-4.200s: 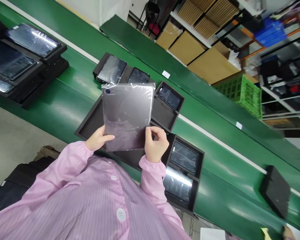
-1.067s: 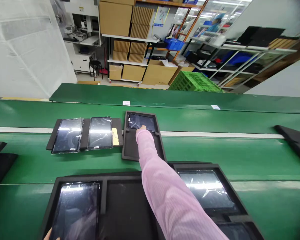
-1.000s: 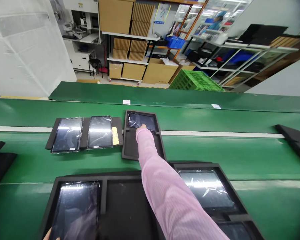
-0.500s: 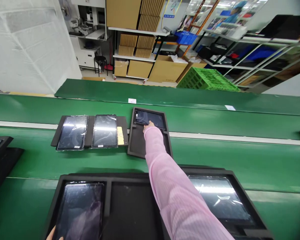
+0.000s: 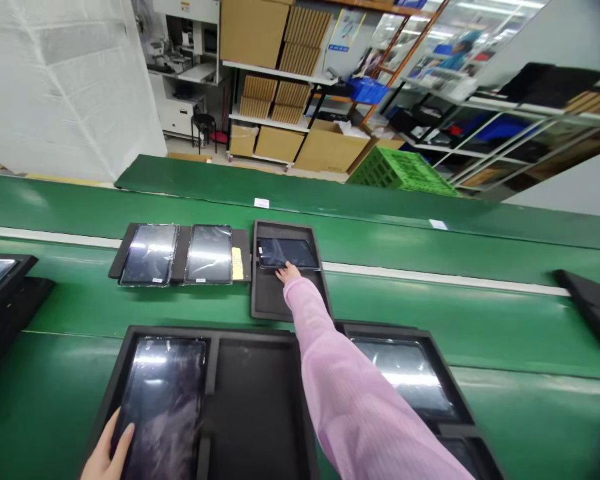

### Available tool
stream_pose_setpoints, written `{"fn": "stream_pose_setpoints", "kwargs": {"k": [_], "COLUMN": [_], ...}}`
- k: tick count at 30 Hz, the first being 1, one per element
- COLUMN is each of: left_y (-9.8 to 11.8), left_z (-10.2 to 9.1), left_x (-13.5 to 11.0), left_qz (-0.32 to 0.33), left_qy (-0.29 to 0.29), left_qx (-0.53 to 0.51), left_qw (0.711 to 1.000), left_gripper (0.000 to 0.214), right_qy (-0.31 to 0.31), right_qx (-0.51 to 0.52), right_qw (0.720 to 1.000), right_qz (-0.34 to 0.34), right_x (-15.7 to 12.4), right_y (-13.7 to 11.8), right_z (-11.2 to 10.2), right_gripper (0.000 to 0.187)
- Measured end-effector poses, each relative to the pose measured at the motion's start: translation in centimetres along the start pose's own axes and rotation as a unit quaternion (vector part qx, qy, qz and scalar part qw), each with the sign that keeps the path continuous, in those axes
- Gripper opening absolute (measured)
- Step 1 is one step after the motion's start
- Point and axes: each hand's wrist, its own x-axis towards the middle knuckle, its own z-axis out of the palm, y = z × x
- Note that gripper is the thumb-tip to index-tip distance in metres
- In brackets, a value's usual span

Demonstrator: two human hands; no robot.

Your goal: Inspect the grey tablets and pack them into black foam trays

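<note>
My right hand [image 5: 287, 272], at the end of a pink sleeve, pinches the near edge of a dark tablet screen [image 5: 290, 253]. That screen lies across the middle of a black foam tray [image 5: 275, 303] on the far side. In front of me, my left hand [image 5: 107, 450] grips the left edge of a larger tablet screen [image 5: 163, 400], thumb on top. This screen is in the left compartment of a near black tray [image 5: 260, 400], whose right compartment shows bare black foam.
Two film-covered screens [image 5: 150, 253] rest on a dark board with a yellow label sheet [image 5: 237, 264]. Another tray with a screen [image 5: 405, 373] is at right, partly behind my sleeve. Black trays [image 5: 10, 293] stand far left, a black slab [image 5: 593, 307] far right, on the green bench [image 5: 390, 307].
My right hand has drawn the far screen from the tray's back compartment towards me. More of my left hand shows at the near screen. The camera view has shifted slightly.
</note>
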Motion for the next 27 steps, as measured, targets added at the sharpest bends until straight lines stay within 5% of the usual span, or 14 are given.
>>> {"fn": "stream_pose_setpoints", "kwargs": {"k": [4,8,11,15,21,24,27], "left_y": [1.8,3.2,3.6,4.2,6.0,6.9,6.9], "left_z": [0.2,-0.3,-0.6,-1.1,-1.5,-1.4,-2.0], "left_x": [-0.1,-0.4,-0.4,-0.5,-1.5,-3.6,-5.9], "left_qz": [0.003,0.059,0.067,0.072,0.092,0.135,0.212], "left_qy": [-0.024,-0.020,-0.020,-0.013,-0.025,0.010,0.110], "left_qx": [-0.018,0.007,0.036,0.060,0.099,0.245,0.313], "left_qw": [1.000,0.998,0.997,0.995,0.990,0.960,0.919], "left_gripper": [0.080,0.073,0.066,0.061,0.066,0.076,0.075], "right_qy": [-0.015,-0.047,-0.073,-0.088,-0.112,-0.121,-0.127], "right_qx": [0.066,0.071,0.035,-0.043,-0.196,-0.260,-0.301], "right_qw": [0.995,0.988,0.985,0.987,0.973,0.958,0.945], "right_qz": [0.072,0.127,0.154,0.127,0.054,0.010,-0.019], "right_x": [-3.5,-8.1,-14.1,-24.7,-35.6,-36.9,-36.7], "right_y": [-3.4,-5.8,-6.0,-3.6,1.6,2.6,2.9], "right_z": [-2.3,-7.6,-12.8,-17.5,-16.7,-15.6,-15.0], "right_gripper": [0.034,0.011,0.010,0.039,0.056,0.056,0.057]}}
